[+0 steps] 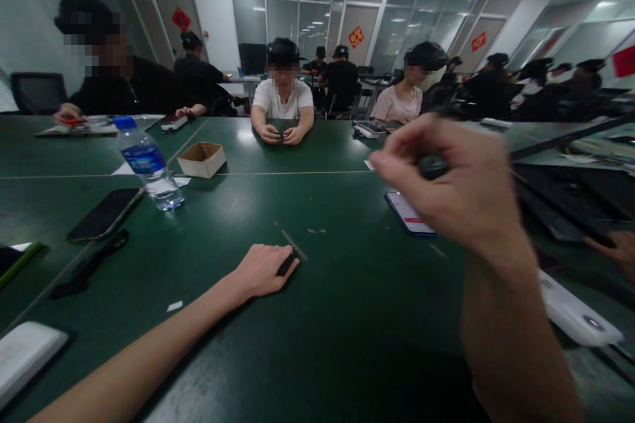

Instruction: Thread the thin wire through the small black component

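Note:
My left hand [260, 269] rests on the green table [317, 350], its fingers closed around a small black object [286, 265] that shows between thumb and forefinger. Raised at the right, close to the camera, my right hand [461, 178] is curled and slightly blurred. A small dark rounded object [432, 166] sits inside its grip; its kind cannot be made out. Behind and below that hand lies a smartphone [407, 215] with a lit screen, partly covered by the hand in this view.
A water bottle [150, 168] stands at left beside an open small box [202, 160]. Nearby lie a dark phone [105, 213] and a black strap [94, 264]. White devices lie at left [27, 353] and right [578, 310]. Several people sit across the table.

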Motion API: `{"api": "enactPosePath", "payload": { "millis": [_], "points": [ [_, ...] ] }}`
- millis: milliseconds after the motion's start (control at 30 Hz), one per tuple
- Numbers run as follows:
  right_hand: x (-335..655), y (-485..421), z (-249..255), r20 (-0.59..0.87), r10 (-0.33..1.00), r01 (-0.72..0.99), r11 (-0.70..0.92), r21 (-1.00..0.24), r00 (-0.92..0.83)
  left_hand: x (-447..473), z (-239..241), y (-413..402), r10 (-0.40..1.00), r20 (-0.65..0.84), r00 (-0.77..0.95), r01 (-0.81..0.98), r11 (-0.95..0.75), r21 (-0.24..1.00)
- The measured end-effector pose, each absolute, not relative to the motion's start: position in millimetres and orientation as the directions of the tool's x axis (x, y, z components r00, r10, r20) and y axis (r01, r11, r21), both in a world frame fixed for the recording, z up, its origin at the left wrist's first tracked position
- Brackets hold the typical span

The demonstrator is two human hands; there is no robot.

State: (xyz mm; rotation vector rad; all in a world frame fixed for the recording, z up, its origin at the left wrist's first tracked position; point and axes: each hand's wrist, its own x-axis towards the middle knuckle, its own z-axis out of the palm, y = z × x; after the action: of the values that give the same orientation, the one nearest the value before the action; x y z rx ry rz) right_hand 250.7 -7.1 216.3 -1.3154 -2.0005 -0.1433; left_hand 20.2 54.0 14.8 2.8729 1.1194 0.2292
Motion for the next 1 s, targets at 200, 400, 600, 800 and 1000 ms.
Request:
{"api": "enactPosePath", "payload": {
  "millis": [200, 400, 600, 800, 1000],
  "points": [
    [213.7, 6.8, 133.5, 0.148, 0.912, 0.875, 0.409, -0.260, -0.383, 20.0, 16.2, 54.3, 0.665, 0.145, 0.733, 0.644, -0.746, 0.169],
    [235.8, 6.3, 53.6, 0.201, 0.877, 0.795, 0.480, -0.371, -0.436, 19.7, 12.9, 56.0, 0.665, 0.133, 0.735, 0.635, -0.743, 0.211],
    [244.4, 8.7, 28.8, 0.381, 0.758, 0.663, 0.649, -0.372, -0.529, 22.3, 17.9, 54.7, 0.653, 0.116, 0.748, 0.633, -0.755, 0.173],
    [244.5, 17.1, 23.3, 0.483, 0.725, 0.682, 0.665, -0.305, -0.491, 21.3, 27.1, 54.4, 0.670, 0.104, 0.735, 0.661, -0.742, 0.111],
    [242.6, 28.2, 19.7, 0.465, 0.745, 0.697, 0.644, -0.315, -0.478, 15.9, 24.4, 61.5, 0.679, 0.165, 0.715, 0.653, -0.734, 0.187]
  ]
}}
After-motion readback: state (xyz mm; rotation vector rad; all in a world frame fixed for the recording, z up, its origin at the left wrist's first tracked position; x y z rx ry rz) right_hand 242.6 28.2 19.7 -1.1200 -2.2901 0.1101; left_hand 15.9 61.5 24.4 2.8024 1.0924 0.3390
